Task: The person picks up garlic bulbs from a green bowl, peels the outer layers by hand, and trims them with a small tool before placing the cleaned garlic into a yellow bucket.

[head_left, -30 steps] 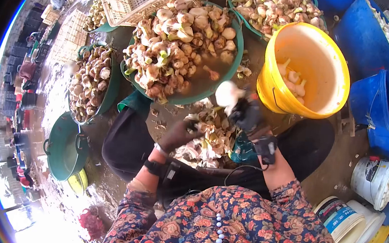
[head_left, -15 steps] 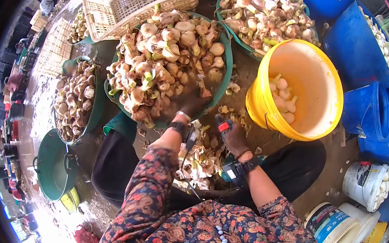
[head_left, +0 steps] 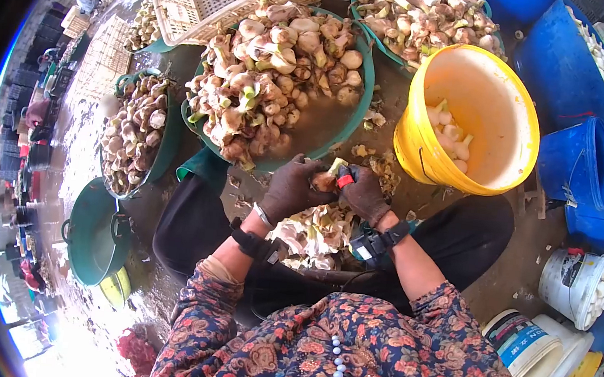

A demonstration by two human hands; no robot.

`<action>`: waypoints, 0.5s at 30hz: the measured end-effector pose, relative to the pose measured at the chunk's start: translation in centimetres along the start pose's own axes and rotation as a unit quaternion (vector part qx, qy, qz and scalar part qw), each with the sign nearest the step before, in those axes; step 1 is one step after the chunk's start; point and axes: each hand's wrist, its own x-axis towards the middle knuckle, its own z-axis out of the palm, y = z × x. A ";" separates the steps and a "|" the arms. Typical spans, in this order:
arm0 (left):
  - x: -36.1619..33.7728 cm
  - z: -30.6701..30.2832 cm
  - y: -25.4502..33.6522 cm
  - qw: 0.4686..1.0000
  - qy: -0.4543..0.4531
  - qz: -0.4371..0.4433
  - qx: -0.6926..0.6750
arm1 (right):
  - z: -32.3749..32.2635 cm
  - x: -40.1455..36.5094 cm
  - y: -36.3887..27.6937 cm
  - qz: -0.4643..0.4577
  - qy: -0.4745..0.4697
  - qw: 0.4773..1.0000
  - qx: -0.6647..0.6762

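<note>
Garlic bulb [head_left: 323,182], one, sits in the left hand [head_left: 291,190], its fingers curled closed about it, just off the near edge of a large green tub [head_left: 367,97]; the right hand [head_left: 368,197], also curled, holds a red item [head_left: 345,181] close by. That tub carries heaped garlic [head_left: 269,76], with brown water [head_left: 326,122] inside its near right rim. Peelings [head_left: 316,235] pile below both hands. A narrow strip of floor [head_left: 391,95], partly strewn with scraps, separates it from one yellow bucket [head_left: 414,156] holding several pale bulbs [head_left: 449,133]. Two more garlic-filled tubs [head_left: 170,139] flank it.
</note>
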 end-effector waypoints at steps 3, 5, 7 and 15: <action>-0.9 -1.0 -0.4 0.954 -0.072 -0.108 -0.272 | -0.6 -0.7 0.6 0.120 -0.121 0.933 0.317; -1.6 -0.9 0.0 0.922 -0.047 -0.119 -0.365 | -0.8 -1.1 -0.6 0.141 -0.131 0.888 0.417; -2.3 0.2 0.2 0.877 0.009 -0.109 -0.467 | -1.4 -1.7 -1.9 0.150 -0.143 0.859 0.467; -3.9 0.9 1.8 0.982 0.169 -0.045 -0.065 | -1.0 -2.5 -1.3 0.182 -0.251 0.789 0.531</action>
